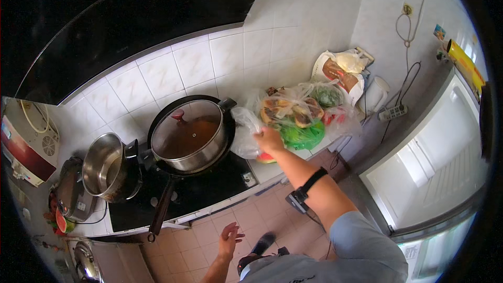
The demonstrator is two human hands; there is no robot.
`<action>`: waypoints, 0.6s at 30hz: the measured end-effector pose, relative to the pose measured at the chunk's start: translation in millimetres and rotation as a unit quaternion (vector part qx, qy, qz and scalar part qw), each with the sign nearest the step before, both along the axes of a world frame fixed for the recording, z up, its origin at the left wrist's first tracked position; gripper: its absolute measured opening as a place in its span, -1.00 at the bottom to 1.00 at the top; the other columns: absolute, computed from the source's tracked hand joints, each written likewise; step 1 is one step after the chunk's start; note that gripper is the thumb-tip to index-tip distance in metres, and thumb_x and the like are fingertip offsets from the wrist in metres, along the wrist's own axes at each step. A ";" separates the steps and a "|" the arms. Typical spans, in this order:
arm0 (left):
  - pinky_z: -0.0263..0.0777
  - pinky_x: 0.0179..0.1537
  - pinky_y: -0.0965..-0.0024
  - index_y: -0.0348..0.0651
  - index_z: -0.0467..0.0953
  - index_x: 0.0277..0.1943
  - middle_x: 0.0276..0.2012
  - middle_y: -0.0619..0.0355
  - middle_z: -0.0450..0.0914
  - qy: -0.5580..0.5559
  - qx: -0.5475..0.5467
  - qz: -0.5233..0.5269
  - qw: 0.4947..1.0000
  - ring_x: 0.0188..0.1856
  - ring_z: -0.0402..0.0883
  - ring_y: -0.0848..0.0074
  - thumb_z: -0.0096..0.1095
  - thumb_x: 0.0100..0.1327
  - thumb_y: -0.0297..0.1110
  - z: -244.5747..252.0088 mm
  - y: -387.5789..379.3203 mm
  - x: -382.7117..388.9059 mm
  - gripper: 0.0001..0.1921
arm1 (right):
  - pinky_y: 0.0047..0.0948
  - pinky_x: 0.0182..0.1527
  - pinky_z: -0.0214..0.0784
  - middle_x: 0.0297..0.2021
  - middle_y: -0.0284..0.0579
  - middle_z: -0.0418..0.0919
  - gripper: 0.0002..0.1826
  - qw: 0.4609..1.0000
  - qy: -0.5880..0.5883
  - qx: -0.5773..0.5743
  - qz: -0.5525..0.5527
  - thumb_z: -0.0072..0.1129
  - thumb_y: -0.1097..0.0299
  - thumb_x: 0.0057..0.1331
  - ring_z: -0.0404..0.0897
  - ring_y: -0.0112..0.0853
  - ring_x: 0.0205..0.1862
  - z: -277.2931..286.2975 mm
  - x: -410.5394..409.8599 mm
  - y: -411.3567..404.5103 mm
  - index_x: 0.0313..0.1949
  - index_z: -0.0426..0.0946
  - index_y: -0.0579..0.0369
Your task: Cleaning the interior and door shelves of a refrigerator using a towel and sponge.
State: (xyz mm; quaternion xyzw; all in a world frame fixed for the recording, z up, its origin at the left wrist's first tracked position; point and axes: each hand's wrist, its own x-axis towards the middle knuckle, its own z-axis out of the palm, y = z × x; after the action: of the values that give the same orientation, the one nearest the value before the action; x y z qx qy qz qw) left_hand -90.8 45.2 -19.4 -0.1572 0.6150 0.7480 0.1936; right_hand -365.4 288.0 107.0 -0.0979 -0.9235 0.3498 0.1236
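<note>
On the counter right of the stove, my right hand [269, 140] grips a clear plastic bag [246, 133]. A piece of watermelon [266, 158] shows just below that hand. Close by lie browned breads in clear plastic [275, 112], a green plastic bag [304, 135] and a bag of green vegetables [327, 95]. My left hand [229, 237] hangs over the floor in front of the stove, fingers apart, holding nothing. A steel pan with a glass lid [192, 135] sits in a black wok [154, 133] on the black cooktop [208, 190].
Left of the wok stands an open steel pot [104, 165], beside a dark lidded appliance [76, 192] and cut watermelon [63, 222]. The wok's handle [162, 208] juts over the front edge. A white jug [375, 93], power strip [393, 113] and open fridge door [428, 161] are right.
</note>
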 end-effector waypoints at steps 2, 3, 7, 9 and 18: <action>0.47 -0.29 0.36 -0.12 0.34 0.13 -0.04 0.06 0.49 -0.002 0.008 -0.019 1.000 -0.25 0.63 0.32 0.04 0.33 -0.22 -2.8 11.2 -7.4 -0.64 | -0.16 -0.08 0.34 -0.25 0.12 0.54 -0.48 0.997 -0.049 0.065 0.011 0.18 -0.03 0.07 0.52 -0.04 -0.15 -21.9 -2.7 17.6 -0.20 0.47 0.21; 0.47 -0.32 0.39 -0.10 0.36 0.12 -0.06 0.08 0.50 -0.005 0.012 -0.034 0.999 -0.27 0.63 0.35 0.03 0.34 -0.26 -4.5 20.2 -12.2 -0.68 | -0.17 -0.03 0.32 -0.18 0.15 0.53 -0.44 0.994 -0.039 0.095 0.028 0.16 -0.06 0.07 0.50 -0.04 -0.07 -26.6 -2.9 29.6 -0.15 0.46 0.21; 0.47 -0.35 0.42 -0.10 0.36 0.11 -0.09 0.09 0.51 -0.015 -0.013 -0.022 1.000 -0.29 0.63 0.32 0.01 0.33 -0.25 -18.7 11.9 -19.4 -0.68 | -0.29 -0.43 0.55 0.22 0.23 0.17 -0.03 0.965 -0.202 -0.135 0.097 0.14 0.05 0.12 0.53 -0.04 -0.09 -20.0 -1.1 -10.1 0.36 -0.22 0.10; 0.43 -0.13 0.13 -0.12 0.23 0.22 0.14 0.03 0.36 -0.003 -0.009 -0.063 0.998 -0.05 0.54 0.20 0.04 0.29 -0.14 -43.4 -17.2 -26.8 -0.51 | -0.26 -0.40 0.53 0.12 0.25 0.30 -0.05 0.936 -0.227 -0.242 0.115 0.10 0.17 0.15 0.55 -0.10 -0.13 33.6 23.4 -49.4 0.36 -0.32 0.09; 0.46 -0.26 0.33 -0.22 0.27 0.20 0.03 0.04 0.45 0.114 -0.047 -0.354 0.927 -0.17 0.57 0.35 0.05 0.32 -0.16 0.7 99.4 -54.6 -0.53 | -0.23 -0.14 0.41 0.06 -0.05 0.36 -0.39 0.998 0.067 -0.001 0.008 0.06 0.20 0.24 0.57 -0.21 -0.24 53.1 249.2 106.1 0.24 0.12 -0.01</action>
State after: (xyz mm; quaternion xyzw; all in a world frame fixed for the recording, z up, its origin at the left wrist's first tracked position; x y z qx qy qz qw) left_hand -145.3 144.6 -18.8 0.1478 0.6835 0.6139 0.3664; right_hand -116.2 394.1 160.1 -0.0667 -0.9137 0.3572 0.1819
